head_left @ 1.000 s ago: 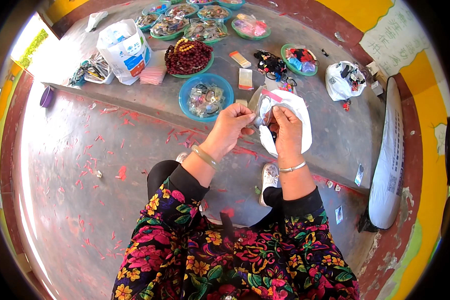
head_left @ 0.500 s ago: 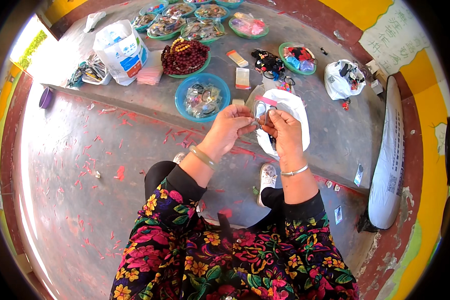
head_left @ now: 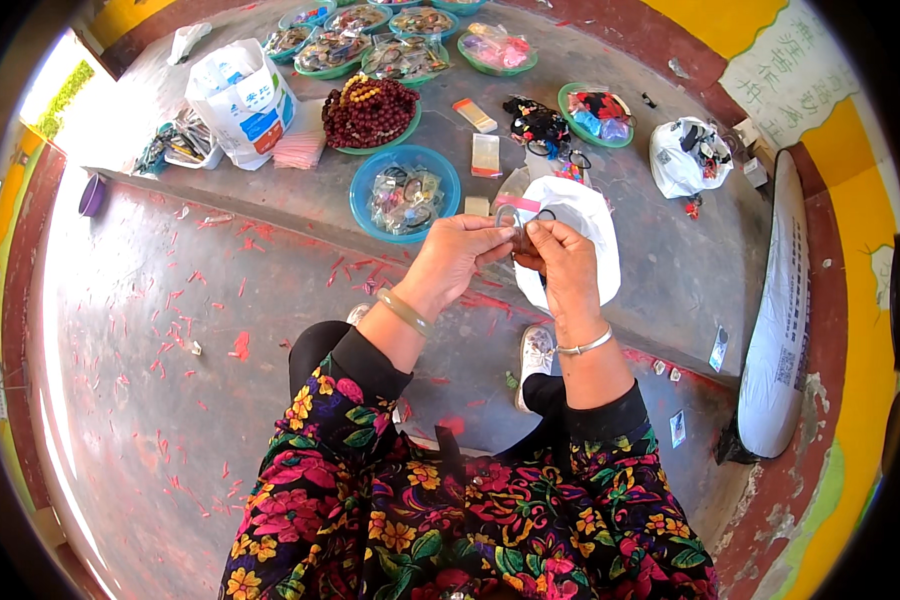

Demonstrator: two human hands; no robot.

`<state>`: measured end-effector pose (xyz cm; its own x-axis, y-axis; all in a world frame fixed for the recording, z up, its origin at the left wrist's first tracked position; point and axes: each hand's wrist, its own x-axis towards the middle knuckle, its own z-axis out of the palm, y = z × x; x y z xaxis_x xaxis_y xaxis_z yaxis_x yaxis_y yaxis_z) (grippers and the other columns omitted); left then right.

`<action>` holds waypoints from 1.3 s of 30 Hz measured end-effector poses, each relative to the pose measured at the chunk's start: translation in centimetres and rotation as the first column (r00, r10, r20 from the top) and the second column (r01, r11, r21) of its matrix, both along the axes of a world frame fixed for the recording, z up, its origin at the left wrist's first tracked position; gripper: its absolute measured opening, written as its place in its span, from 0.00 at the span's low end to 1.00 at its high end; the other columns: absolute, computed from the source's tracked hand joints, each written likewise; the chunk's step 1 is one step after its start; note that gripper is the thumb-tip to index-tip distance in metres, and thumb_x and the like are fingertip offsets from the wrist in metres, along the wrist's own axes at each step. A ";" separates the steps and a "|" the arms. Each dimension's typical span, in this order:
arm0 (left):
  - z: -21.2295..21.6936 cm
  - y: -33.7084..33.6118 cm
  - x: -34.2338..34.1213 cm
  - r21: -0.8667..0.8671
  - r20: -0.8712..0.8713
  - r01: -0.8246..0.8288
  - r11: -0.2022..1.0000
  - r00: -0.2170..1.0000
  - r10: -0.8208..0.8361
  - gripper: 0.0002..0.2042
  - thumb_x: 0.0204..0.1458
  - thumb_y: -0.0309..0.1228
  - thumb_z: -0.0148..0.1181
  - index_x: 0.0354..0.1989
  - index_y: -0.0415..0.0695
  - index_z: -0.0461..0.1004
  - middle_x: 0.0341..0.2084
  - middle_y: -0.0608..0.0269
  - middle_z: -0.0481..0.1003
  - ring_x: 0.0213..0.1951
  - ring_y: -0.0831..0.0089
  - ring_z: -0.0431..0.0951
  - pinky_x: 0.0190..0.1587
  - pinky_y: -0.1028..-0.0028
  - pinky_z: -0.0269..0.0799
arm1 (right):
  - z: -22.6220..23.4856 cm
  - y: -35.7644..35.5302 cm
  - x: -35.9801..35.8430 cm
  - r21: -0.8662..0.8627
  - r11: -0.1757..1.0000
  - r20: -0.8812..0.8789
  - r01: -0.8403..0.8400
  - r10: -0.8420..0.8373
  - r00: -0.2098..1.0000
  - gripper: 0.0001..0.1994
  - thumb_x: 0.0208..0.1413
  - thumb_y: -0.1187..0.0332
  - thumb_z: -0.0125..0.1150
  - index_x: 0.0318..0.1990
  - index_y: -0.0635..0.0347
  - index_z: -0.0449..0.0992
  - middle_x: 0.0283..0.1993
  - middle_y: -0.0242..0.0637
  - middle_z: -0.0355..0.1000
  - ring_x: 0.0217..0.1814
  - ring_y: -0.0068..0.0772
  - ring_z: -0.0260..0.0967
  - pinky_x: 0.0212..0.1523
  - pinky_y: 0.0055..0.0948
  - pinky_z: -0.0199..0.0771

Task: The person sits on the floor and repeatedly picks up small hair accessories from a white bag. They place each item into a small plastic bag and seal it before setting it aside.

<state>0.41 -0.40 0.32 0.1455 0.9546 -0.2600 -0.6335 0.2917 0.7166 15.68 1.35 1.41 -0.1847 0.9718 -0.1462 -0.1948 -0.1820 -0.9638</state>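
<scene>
Above a white plastic bag (head_left: 602, 252), both hands meet at a small grey loop (head_left: 506, 214) that looks like a hair tie. My left hand (head_left: 458, 255) is closed, thumb and forefinger pinching the loop's lower end. My right hand (head_left: 562, 262) is closed too, its thumb and fingers pressed together against the left fingertips. A small clear packet with a pink strip (head_left: 522, 204) shows just behind the loop; my fingers hide its lower part. Beside the left hand stands a blue basin (head_left: 454, 185) holding several clear packets (head_left: 407, 200).
Green bowls of small goods stand at the back, one with dark red beads (head_left: 368, 112). A printed white bag (head_left: 242, 105) stands left, a stuffed white bag (head_left: 685, 165) right. A step edge (head_left: 300, 228) crosses before me; a long wrapped roll (head_left: 775, 330) leans right.
My hands have come closer together, the right one moving slightly left. The packet, held up plainly before, is now mostly hidden behind the fingers, with the grey loop standing above them.
</scene>
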 end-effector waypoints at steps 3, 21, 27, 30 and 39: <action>-0.1 0.0 0.0 0.029 0.012 -0.010 1.000 1.000 0.009 0.07 0.51 0.21 0.55 0.37 0.32 0.73 0.32 0.58 0.75 0.34 0.75 0.76 0.38 0.82 0.74 | 0.2 0.0 0.0 0.014 1.000 0.081 0.003 -0.004 0.997 0.08 0.55 0.70 0.54 0.35 0.67 0.75 0.29 0.34 0.73 0.29 0.23 0.71 0.32 0.22 0.74; -0.2 -0.1 0.3 0.092 -0.164 0.091 0.992 0.984 -0.075 0.13 0.53 0.23 0.53 0.46 0.31 0.69 0.35 0.57 0.75 0.34 0.75 0.76 0.38 0.80 0.73 | 0.7 0.2 0.3 0.762 0.593 0.574 -0.261 -0.431 0.696 0.14 0.39 0.78 0.54 0.36 0.52 0.78 0.61 0.50 0.55 0.66 0.58 0.46 0.63 0.47 0.47; -0.1 -0.2 0.3 0.102 -0.167 0.113 0.988 0.981 -0.094 0.13 0.54 0.24 0.53 0.47 0.31 0.69 0.35 0.58 0.75 0.35 0.75 0.76 0.40 0.79 0.73 | 0.6 0.6 0.6 0.740 0.608 0.606 -0.286 -0.418 0.677 0.13 0.39 0.77 0.54 0.34 0.53 0.78 0.60 0.50 0.56 0.66 0.57 0.46 0.63 0.46 0.49; -0.1 -0.3 0.3 0.109 -0.174 0.125 0.986 0.979 -0.105 0.13 0.54 0.25 0.53 0.47 0.32 0.70 0.35 0.59 0.75 0.35 0.76 0.76 0.40 0.79 0.73 | 0.5 0.8 0.9 0.697 0.659 0.625 -0.282 -0.366 0.689 0.12 0.38 0.77 0.54 0.33 0.53 0.78 0.59 0.51 0.58 0.66 0.56 0.47 0.62 0.45 0.50; -0.7 0.1 0.7 0.142 -0.347 0.168 0.976 0.931 -0.110 0.15 0.52 0.24 0.55 0.49 0.35 0.70 0.34 0.66 0.74 0.33 0.83 0.73 0.38 0.83 0.69 | -0.4 1.6 1.8 0.491 0.835 0.595 -0.250 -0.112 0.796 0.10 0.35 0.75 0.58 0.30 0.56 0.77 0.56 0.51 0.63 0.64 0.52 0.52 0.62 0.42 0.52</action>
<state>1.09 -0.35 -0.41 0.2119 0.9647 -0.1563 -0.3093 0.2180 0.9257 17.44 2.93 0.97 -0.3090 0.9106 0.2745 0.4215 0.3899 -0.8187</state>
